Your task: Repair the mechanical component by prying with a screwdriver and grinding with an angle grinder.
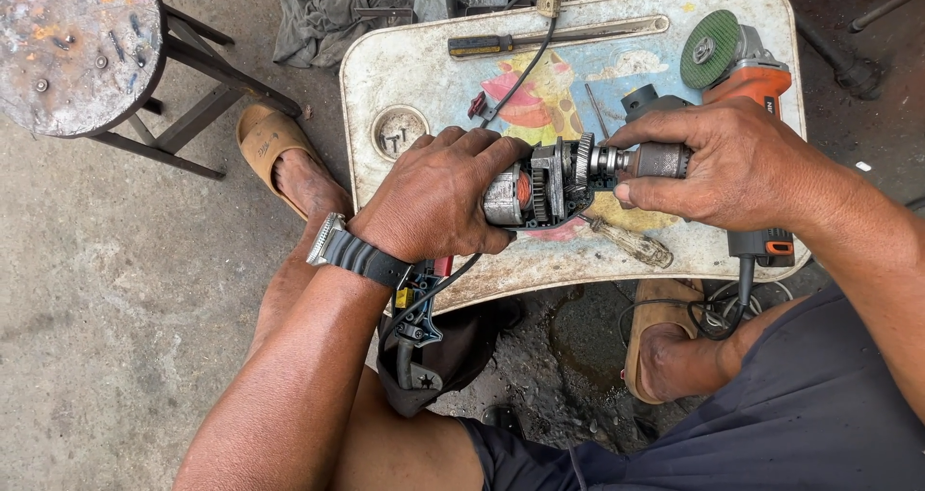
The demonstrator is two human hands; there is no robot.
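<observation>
Both hands grip a stripped drill motor assembly (554, 185) above the small tray table (385, 77) — left hand (438, 197) wrapped around the motor end, right hand (718, 159) pinching the chuck. An orange angle grinder (742, 67) crowds the table's right edge, a screwdriver (631, 243) lies near the front rim — bare room remains at the table's left

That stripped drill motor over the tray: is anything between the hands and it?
Nothing visible. The left hand wraps the motor directly, and the right hand grips its chuck barehanded, above the tray.
</observation>
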